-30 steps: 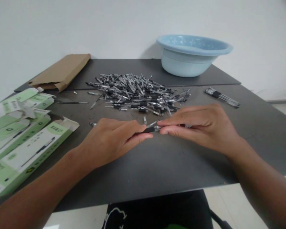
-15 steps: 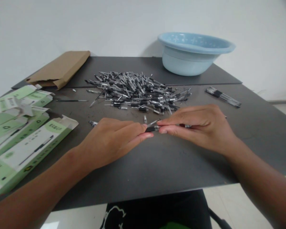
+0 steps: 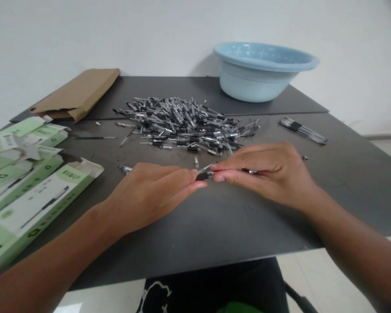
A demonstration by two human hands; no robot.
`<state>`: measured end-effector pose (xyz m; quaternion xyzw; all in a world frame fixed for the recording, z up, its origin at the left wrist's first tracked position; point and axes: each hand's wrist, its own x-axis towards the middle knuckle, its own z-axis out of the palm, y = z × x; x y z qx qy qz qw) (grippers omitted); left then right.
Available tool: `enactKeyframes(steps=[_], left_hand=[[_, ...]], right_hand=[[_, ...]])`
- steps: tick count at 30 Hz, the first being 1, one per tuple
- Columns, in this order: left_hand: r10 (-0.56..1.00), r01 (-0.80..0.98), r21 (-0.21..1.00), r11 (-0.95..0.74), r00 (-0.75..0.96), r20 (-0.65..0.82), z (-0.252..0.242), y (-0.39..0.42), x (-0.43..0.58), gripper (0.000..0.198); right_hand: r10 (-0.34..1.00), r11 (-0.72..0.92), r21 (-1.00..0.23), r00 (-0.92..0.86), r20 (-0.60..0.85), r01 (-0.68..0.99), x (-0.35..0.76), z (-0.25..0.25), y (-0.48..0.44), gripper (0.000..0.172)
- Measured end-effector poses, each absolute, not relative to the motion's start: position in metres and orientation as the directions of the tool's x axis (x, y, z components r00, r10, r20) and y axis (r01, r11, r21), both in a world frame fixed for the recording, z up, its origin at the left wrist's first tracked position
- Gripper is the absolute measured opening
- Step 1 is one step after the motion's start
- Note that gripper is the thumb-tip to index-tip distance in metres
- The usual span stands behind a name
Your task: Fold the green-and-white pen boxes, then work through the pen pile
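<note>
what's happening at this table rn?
A person is working on a pen with bare hands: the left hand holds it near its black grip, the right hand pinches the end beside that. Beyond the hands lies a loose pile of pens and pen parts. A banded bundle lies to the right, green-and-white boxes to the left.

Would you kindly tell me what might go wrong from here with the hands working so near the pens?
The slim pen with a black grip might slip, since the left hand and right hand hold it only by the fingertips.

The small clear plastic piece just beyond the left fingertips could get knocked over.

The right hand might brush loose pens at the near edge of the heaped black-and-clear pens.
</note>
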<state>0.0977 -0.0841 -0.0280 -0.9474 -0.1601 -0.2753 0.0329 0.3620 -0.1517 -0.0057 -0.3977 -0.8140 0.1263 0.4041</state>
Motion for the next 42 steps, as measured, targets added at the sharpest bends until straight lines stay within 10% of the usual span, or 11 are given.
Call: enactKeyframes(steps=[11, 16, 24, 32, 36, 42], left_hand=[[0.418, 0.372, 0.200, -0.907, 0.728, 0.543, -0.028, -0.086, 0.102, 0.033], [0.468, 0.290, 0.394, -0.872, 0.729, 0.499, -0.037, -0.089, 0.103, 0.038], [0.439, 0.117, 0.575, -0.810, 0.771, 0.462, -0.048, -0.088, 0.108, 0.029], [0.564, 0.294, 0.539, -0.789, 0.696, 0.445, -0.041, -0.073, 0.098, 0.041], [0.593, 0.314, 0.540, -0.781, 0.643, 0.484, -0.040, -0.066, 0.093, 0.046], [0.549, 0.291, 0.499, -0.816, 0.659, 0.513, -0.040, -0.069, 0.093, 0.041]], right_hand=[[0.756, 0.630, -0.572, -0.245, 0.607, 0.526, 0.355, -0.009, -0.152, 0.017], [0.716, 0.694, -0.676, -0.338, 0.610, 0.250, 0.349, -0.023, -0.147, 0.076], [0.709, 0.699, -0.674, -0.360, 0.607, 0.240, 0.343, -0.022, -0.141, 0.015], [0.885, 0.444, -0.891, 0.107, 0.453, 0.099, 0.390, -0.005, -0.119, 0.028], [0.948, 0.165, -0.728, 0.095, 0.302, 0.666, 0.454, 0.015, -0.095, 0.053], [0.949, -0.132, -0.449, 0.244, 0.200, 0.884, 0.539, 0.013, -0.097, 0.049]])
